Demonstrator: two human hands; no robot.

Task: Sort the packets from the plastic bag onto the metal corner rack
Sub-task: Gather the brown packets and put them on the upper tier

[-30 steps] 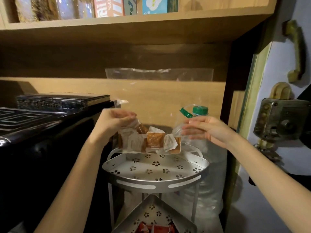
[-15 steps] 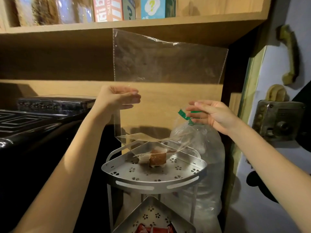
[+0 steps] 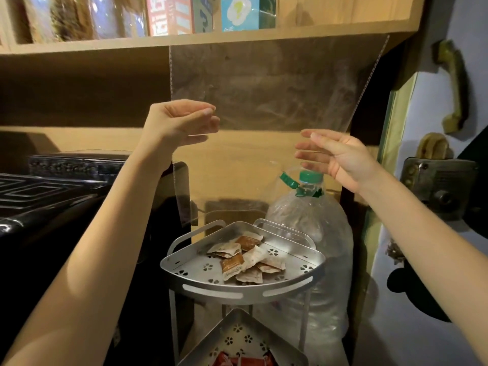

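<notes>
A clear plastic bag (image 3: pixel 269 83) hangs upside down above the metal corner rack (image 3: pixel 237 285), its mouth down near the rack. My left hand (image 3: pixel 182 122) pinches the bag's left edge. My right hand (image 3: pixel 340 157) grips its right side with fingers spread against the film. Several brown and white packets (image 3: pixel 245 256) lie in a loose heap on the rack's top tier. The bag looks empty.
A large clear water bottle (image 3: pixel 314 249) with a green cap stands right behind the rack. A lower rack tier (image 3: pixel 237 339) holds red packets. A black stove (image 3: pixel 52 196) is on the left, a wooden shelf (image 3: pixel 211 38) with boxes overhead, a door with a lock (image 3: pixel 438 186) on the right.
Both hands lifted the bag upward and upended it. The packets slid out of it and dropped onto the rack's top tier, where they now lie in a heap.
</notes>
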